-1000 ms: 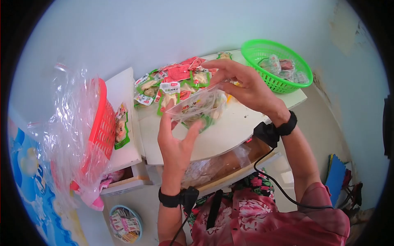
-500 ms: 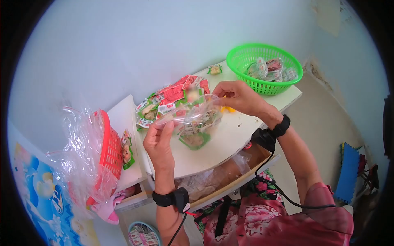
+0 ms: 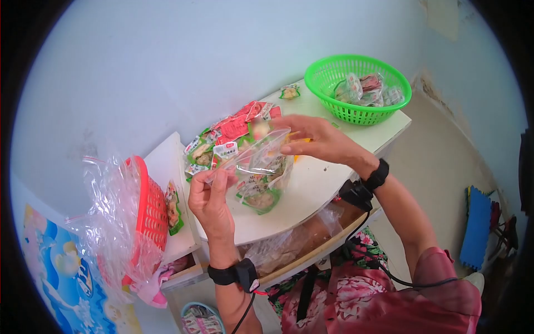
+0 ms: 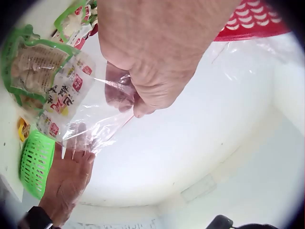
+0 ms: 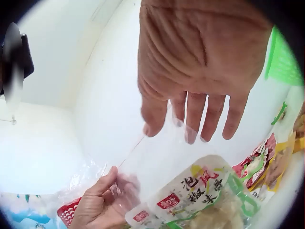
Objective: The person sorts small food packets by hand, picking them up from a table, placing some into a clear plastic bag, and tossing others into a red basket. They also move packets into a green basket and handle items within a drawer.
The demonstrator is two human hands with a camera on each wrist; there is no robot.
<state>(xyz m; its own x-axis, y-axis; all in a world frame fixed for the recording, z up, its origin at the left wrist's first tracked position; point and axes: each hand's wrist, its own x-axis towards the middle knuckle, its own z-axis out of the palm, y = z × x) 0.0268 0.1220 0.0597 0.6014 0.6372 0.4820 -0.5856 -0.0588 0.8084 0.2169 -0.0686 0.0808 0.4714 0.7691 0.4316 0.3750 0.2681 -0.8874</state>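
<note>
- Your right hand (image 3: 328, 139) is now stretching its fingers out at the mouth of the clear bag (image 3: 282, 173); half a second ago they were curling onto its rim.
- Your left hand (image 3: 211, 203) is keeping its pinch, fingers clamping the other end of the same rim.
- On the right, your fingers are standing straight and apart, the thumb touching the rim in the right wrist view.
- The bag is hanging between your hands over the middle of the table (image 3: 322, 183), its mouth facing up; you are seeing a green-edged packet (image 3: 261, 199) in its lower part. Whether the bottom is touching the table, you cannot tell.
- A heap of red and green packets (image 3: 236, 128) is lying behind the bag, along the table's back edge.
- A green basket (image 3: 359, 115) is sitting at the table's far right corner, holding filled bags.
- A red basket (image 3: 150, 206) is standing off the table's left edge, with loose plastic bags (image 3: 108, 206) draping over it.
- Below the curved front edge, a drawer (image 3: 311, 246) is standing open, holding clear plastic (image 3: 281, 245).
</note>
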